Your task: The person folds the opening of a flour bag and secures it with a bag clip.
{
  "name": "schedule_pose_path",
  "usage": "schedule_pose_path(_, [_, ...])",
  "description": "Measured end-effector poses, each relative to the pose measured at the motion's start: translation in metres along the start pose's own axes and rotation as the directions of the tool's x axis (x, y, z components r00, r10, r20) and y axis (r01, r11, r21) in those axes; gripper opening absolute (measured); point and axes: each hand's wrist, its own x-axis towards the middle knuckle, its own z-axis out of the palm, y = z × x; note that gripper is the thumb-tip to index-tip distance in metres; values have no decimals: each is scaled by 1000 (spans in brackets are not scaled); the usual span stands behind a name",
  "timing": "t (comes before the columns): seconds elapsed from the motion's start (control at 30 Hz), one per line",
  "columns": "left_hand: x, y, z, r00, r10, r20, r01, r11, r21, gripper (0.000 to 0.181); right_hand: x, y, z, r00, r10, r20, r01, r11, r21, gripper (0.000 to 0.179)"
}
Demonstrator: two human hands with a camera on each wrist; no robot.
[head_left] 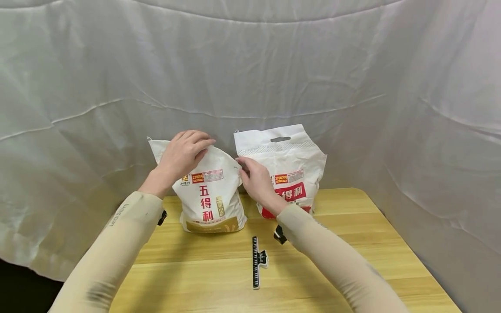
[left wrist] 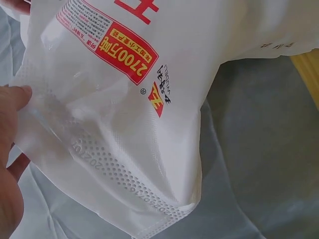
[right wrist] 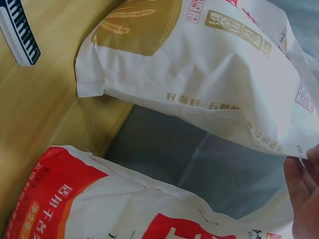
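Gold-trim bag (head_left: 213, 191) on wd tbl (head_left: 207, 278); grey drape (head_left: 313, 65) bhnd (creased).

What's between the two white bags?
Near the top, the right hand, holding the edge of the gold-printed bag; lower down, a gap to the red-printed bag, with tabletop and grey cloth visible. Right wrist view shows it.

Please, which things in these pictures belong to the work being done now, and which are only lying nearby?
Belong to the work:
gold-printed bag, gripped near its top
left hand, holding its top edge
right hand, pinching its upper corner

Apparently only nearby:
red-printed bag, not held
black clip, lying on the table
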Motion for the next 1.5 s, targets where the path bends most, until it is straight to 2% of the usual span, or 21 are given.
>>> schedule_pose_path(0.27, [-2, 2, 0, 1000, -15, 5, 15, 999, 36, 12, 0, 4, 3, 996, -69, -63, 68, 997, -30, 24])
schedule_pose_path(0.43, [-6, 2, 0, 1000, -9, -20, 9, 1000, 25, 10, -2, 7, 3, 991, -93, -96, 91, 995, -29, 23])
schedule_pose_path(0.67, [-13, 3, -3, 999, 13, -52, -13, 1000, 12, 10, -6, 11, 4, 972, -185, -143, 179, 983, -49, 21])
schedule_pose_path(1.03, [-31, 4, -4, 998, 21, -58, -21, 1000, -8, 8, -14, 16, 6, 947, -312, -80, 299, 944, -141, 17])
schedule_pose_path(1.27, [-42, 3, 3, 997, 13, -77, -15, 1000, -25, 10, -17, 18, 12, 918, -390, -70, 369, 906, -209, 12])
schedule_pose_path(1.37, [-46, 4, 6, 997, 8, -78, -11, 999, -45, 9, -19, 17, 14, 923, -380, -69, 356, 906, -228, 10])
schedule_pose_path(1.5, [-50, 5, 8, 998, -6, -57, 2, 998, -64, 12, -21, 18, 18, 943, -329, -57, 308, 923, -232, 10])
